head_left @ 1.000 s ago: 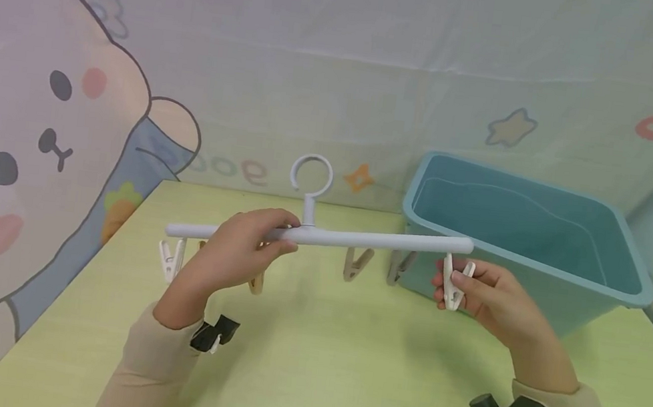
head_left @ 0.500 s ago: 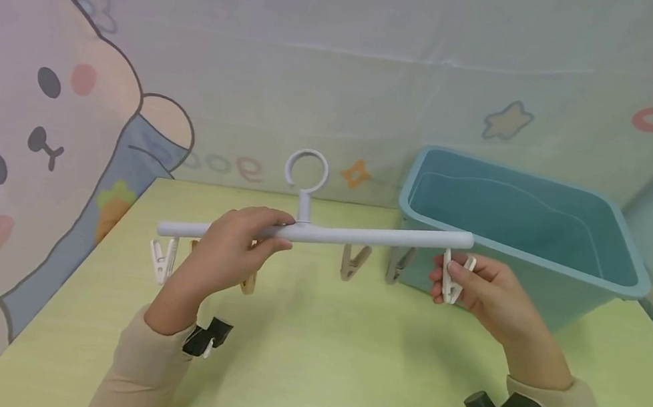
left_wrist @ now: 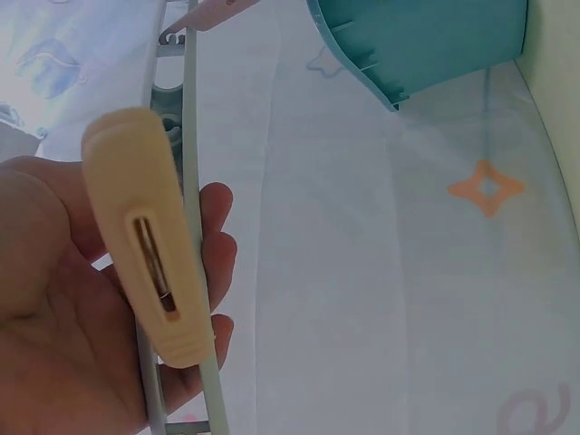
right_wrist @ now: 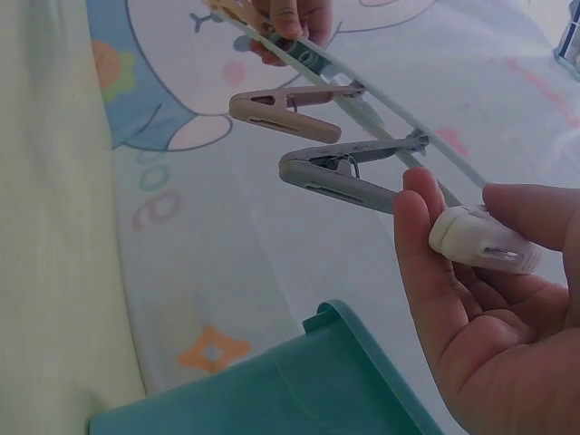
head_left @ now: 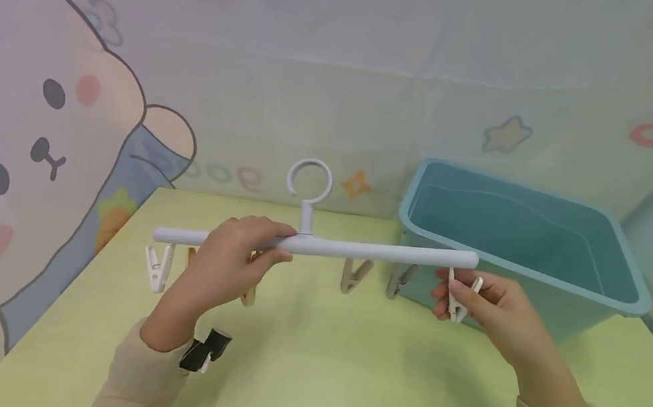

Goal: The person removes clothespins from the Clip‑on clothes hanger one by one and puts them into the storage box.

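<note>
A white clip hanger [head_left: 357, 251] is held level over the table, its round hook [head_left: 311, 181] standing up. My left hand [head_left: 231, 263] grips the bar just left of the hook, with fingers over the far side and the thumb in front. In the left wrist view a peach clip [left_wrist: 149, 245] hangs beside the palm. My right hand [head_left: 492, 310] pinches the white clip [head_left: 457, 299] at the bar's right end. A beige clip [head_left: 354, 276] and a grey clip [head_left: 400, 281] hang between the hands. Another white clip [head_left: 158, 268] hangs at the left end.
A large teal bin [head_left: 616, 263] stands at the back right of the pale yellow-green table [head_left: 331, 378], behind my right hand. A cartoon-printed cloth [head_left: 344, 98] hangs behind the table. Each wrist wears a small black camera mount.
The bar's right end has dipped slightly, leaving the hanger more level. Both hands keep their hold, and the head view has shifted a little.
</note>
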Available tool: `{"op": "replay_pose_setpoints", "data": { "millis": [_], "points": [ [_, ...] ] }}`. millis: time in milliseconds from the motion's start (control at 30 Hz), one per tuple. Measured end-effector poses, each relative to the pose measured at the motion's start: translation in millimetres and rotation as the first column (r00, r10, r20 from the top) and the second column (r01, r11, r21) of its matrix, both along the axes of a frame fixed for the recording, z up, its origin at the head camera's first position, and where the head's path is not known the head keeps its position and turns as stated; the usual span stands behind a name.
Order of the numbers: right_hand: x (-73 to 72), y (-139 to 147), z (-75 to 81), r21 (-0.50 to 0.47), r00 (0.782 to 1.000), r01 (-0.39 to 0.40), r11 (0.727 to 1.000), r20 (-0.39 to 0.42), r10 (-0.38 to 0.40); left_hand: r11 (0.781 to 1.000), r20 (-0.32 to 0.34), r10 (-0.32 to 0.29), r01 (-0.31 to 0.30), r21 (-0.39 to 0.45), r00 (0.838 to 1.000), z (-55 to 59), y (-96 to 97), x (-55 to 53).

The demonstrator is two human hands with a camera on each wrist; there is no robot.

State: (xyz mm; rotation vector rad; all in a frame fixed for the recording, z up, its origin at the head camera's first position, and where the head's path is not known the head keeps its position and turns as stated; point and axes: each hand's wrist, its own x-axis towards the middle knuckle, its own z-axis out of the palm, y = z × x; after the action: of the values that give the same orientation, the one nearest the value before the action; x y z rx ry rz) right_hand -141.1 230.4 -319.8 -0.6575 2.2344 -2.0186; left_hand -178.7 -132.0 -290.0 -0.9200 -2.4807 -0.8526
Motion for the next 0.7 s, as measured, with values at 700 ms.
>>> {"op": "replay_pose_setpoints", "data": {
  "millis": [700],
  "points": [
    [1.6, -7.3, 2.1, -0.086, 0.973, 0.155, 0.984, -0.157, -0.167, 1.000, -0.072, -0.020, 0.021, 0.018, 0.997, 0.9, 7.1, -3.5]
  ]
}}
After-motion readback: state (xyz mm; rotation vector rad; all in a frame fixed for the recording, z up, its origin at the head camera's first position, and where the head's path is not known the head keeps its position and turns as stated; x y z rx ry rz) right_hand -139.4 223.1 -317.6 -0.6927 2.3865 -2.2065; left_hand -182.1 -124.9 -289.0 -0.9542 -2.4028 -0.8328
